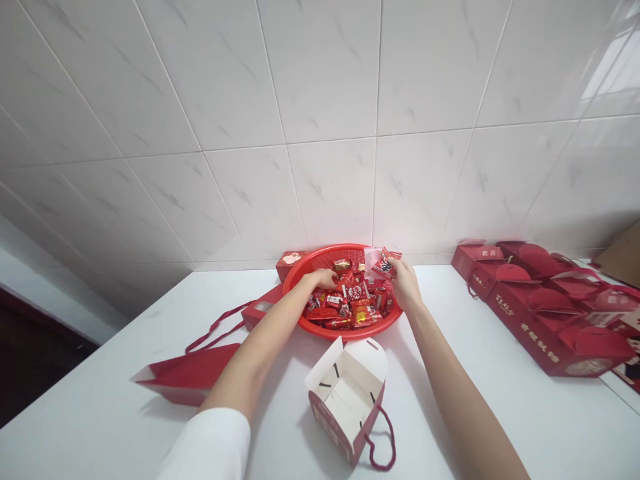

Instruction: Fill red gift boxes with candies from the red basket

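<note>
A red plastic basket (345, 335) holds many wrapped candies (357, 291) in red and gold. Reaching over its left rim, my left hand (324, 279) has its fingers curled down among the candies; whatever is between the fingertips is hidden. My right hand (406, 283) is at the basket's right rim and pinches a red candy packet (386, 263) with dark lettering, a pale pink wrapper right beside it. In front of the basket stands an open gift box (350, 400), white inside, with its flaps up and a dark red cord handle at its right.
Several closed dark red gift boxes (545, 320) stand in rows on the right. To the left lie a red bag or box (193, 373) and a ribbon (215, 327). A small red box (290, 261) sits behind the basket. A tiled wall (325, 187) bounds the white table (125, 413) at the back.
</note>
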Motion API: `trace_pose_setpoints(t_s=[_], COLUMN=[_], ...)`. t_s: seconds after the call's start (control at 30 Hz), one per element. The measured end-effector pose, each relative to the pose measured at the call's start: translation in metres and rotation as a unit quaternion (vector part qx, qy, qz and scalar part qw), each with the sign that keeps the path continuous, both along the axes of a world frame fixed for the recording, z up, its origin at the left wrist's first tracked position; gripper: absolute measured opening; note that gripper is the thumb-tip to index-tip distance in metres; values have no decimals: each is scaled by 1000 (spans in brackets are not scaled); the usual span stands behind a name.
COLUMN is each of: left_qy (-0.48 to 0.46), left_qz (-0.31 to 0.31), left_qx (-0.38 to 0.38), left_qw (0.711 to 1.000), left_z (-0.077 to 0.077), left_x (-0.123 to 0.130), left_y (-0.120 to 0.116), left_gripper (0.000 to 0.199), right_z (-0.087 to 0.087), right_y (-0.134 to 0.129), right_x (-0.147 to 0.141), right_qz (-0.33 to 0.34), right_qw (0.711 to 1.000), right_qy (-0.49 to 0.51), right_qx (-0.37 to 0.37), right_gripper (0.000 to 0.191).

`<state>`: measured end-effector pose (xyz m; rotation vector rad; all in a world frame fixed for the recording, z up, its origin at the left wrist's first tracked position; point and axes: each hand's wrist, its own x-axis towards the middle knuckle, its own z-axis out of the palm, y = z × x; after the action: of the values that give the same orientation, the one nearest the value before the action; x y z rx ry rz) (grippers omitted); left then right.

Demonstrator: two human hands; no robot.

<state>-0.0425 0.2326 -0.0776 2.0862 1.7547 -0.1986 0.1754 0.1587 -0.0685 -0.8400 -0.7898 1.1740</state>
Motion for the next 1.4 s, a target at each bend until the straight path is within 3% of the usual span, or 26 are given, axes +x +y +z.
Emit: trace_pose_setpoints(t_s=[0.27, 0.43, 0.6, 0.73, 0.97, 1.23, 1.4], left_qy=[-83, -173, -393, -477, -541, -521, -538], left_qz=[-37, -46, -19, -17, 16, 16, 26], left_qx=[-27, -33, -61, -54, -45, -29, -44], left_qw=[995, 983, 917, 877, 840, 853, 842], left_z=[-2, 8, 20, 25, 31, 35, 36], left_x=[0, -2, -12, -11, -8, -4, -4], left_y=[-3, -6, -14, -19, -24, -30, -34], left_gripper=[33, 27, 41, 48, 50, 52, 41], right_z=[2, 4, 3, 2, 3, 3, 8], right_y=[-2, -4, -2, -2, -5, -4, -2], right_x=[-1, -2, -2, -1, -1, 0, 1], right_qz=[2, -6, -3, -1, 12, 34, 56], right_qw=[1000, 1000, 1000, 1000, 1000, 999, 991], right_qy=[16, 10, 6, 15, 12, 11, 115], right_qx=[8, 8, 9, 14, 5, 4, -45], right_gripper=[21, 19, 21, 17, 16, 20, 15])
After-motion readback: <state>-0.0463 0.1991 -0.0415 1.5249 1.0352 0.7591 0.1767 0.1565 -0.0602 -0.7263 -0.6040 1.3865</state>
